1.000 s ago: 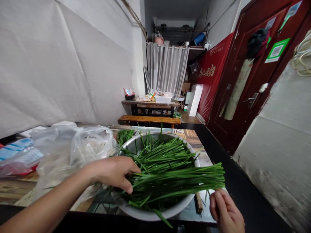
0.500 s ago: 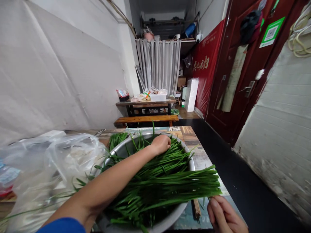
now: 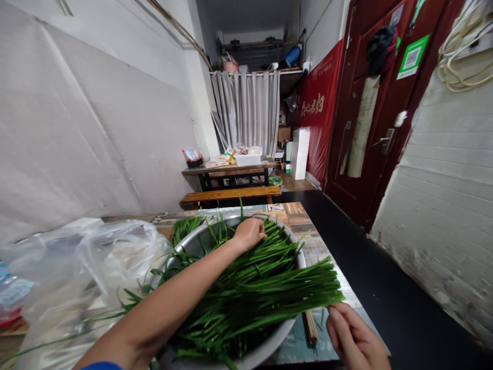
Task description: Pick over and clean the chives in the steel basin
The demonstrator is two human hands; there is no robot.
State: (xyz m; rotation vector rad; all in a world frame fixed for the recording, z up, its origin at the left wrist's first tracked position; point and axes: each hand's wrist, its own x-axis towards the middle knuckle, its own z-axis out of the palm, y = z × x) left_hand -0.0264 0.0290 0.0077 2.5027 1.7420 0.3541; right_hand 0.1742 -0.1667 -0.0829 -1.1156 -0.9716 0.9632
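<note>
While left hand [image 3: 249,234] rests curled on the far chives, right hand [image 3: 356,339] pinches trimmed ends of a flat chive bundle [image 3: 269,293]: long, glossy green, lying across metal basin [image 3: 277,339] on table [image 3: 311,241], beside plastic bag [image 3: 96,257].

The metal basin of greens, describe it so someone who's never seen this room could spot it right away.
On the near wooden table sits a round metal basin, between a clear plastic bag and the table's right edge. It alone is heaped with long green chives, the left hand resting on them.
</note>
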